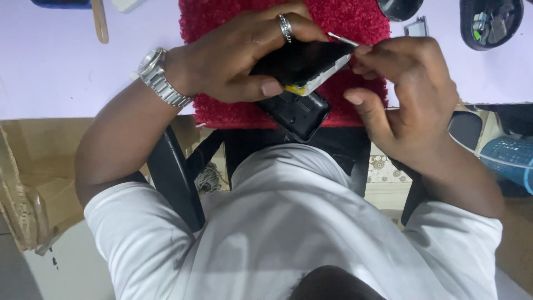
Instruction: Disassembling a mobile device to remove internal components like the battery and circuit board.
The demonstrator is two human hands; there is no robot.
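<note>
Pale lilac tabletop (55, 66) fills the head camera's view, with a shaggy red mat (355, 19) laid on it right in front of the seated person, whose white shirt (288, 222) takes up the lower part of the picture.

Left hand (244, 53) first: it's closed around a black phone (302, 61), thumb along the near edge and fingers wrapped over the top, holding it tilted above the mat. A silver ring (285, 28) sits on one finger, a metal watch (158, 78) on the wrist. Along the phone's lower edge a pale side and a bit of yellow show.

Right hand (405, 94) now: fingertips pinched shut on a thin metal tool (342, 39), its tip right at the phone's upper right corner; whether it actually touches, I can't tell.

Just beneath the held phone, a second black piece, a flat back shell (297, 114), lies at the mat's near edge and juts out past the table.

Round the edges: a wooden handle (100, 22) top left, a dark bowl of small parts (491, 22) top right, and a blue basket (508, 158) down low on the right.
</note>
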